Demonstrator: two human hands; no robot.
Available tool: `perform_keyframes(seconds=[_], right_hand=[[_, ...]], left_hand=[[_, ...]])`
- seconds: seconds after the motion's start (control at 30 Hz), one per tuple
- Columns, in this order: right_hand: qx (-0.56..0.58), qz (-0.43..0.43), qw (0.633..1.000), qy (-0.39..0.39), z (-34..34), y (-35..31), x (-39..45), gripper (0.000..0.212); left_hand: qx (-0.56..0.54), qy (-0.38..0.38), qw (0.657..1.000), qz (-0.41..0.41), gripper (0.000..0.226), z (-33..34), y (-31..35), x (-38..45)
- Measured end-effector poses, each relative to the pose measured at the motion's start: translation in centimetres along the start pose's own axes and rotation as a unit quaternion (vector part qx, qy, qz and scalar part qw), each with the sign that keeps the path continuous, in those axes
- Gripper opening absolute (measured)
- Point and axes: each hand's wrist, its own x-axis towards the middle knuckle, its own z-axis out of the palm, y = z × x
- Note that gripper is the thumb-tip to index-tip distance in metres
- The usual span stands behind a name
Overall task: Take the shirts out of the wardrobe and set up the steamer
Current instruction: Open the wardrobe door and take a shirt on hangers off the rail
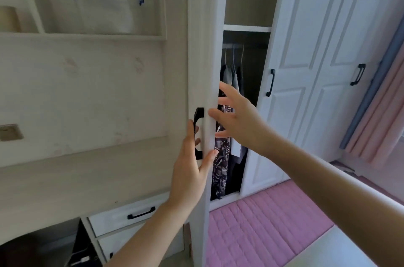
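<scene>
The left hand [192,164] is nearest, its fingers straight and slightly spread, lying along the black handle [198,133] of the open door [200,59]; the fingertips pass behind the handle bar and the thumb rests on the door's edge, so the hand touches rather than grips. The right hand [236,122] reaches in from the right, fingers wide and straight, its tips at the door's inner edge, holding nothing. The door stands edge-on to the camera, a tall pale strip, and beside it is a narrow dark gap into the wardrobe [247,28]. In that gap hang the shirts [232,78]: grey and dark cloth on thin wire hangers [234,54] from a rail, packed close together, with a dark patterned garment [220,168] hanging lowest, just behind the right hand. A white shelf edge crosses above the rail. The opening is tight, bounded left by the door and right by a shut white panelled door [306,59] with its own black handle. Below lies a pink quilted mat [262,223]. To the left is a pale desk unit [87,91] with drawers [131,214]. At far right hang pink and blue curtains [376,102].
</scene>
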Motion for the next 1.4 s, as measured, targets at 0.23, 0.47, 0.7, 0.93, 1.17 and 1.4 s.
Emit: perform_keyframes(seconds=[0.23, 0.47, 0.7, 0.93, 1.17, 1.4], right_hand=[[0.024, 0.003, 1.000, -0.012, -1.4, 0.3, -0.3, 0.062], [0.039, -0.005, 0.999, -0.035, -1.4, 1.1, -0.3, 0.051], [-0.065, -0.041, 0.996, -0.047, -4.6, 2.4, -1.2, 0.049], [-0.115, -0.016, 0.993, -0.016, -9.8, 6.0, -2.2, 0.045], [-0.233, -0.004, 0.972, -0.001, -14.3, 10.2, -1.1, 0.041], [-0.318, -0.004, 0.948, -0.023, -16.2, 13.5, 2.4, 0.040]], left_hand=[[0.024, 0.016, 0.999, -0.015, 0.079, 1.6, 0.7, -0.6], [0.061, 0.079, 0.995, -0.014, 0.073, 2.8, 1.1, -1.0], [0.166, 0.140, 0.976, 0.029, 0.066, 5.6, 3.9, -2.2], [0.196, 0.121, 0.968, 0.099, 0.053, 9.3, 6.5, -1.6], [0.188, 0.086, 0.977, 0.048, 0.045, 13.0, 4.7, 1.4], [0.209, 0.075, 0.975, -0.004, 0.045, 14.7, 2.0, 8.9]])
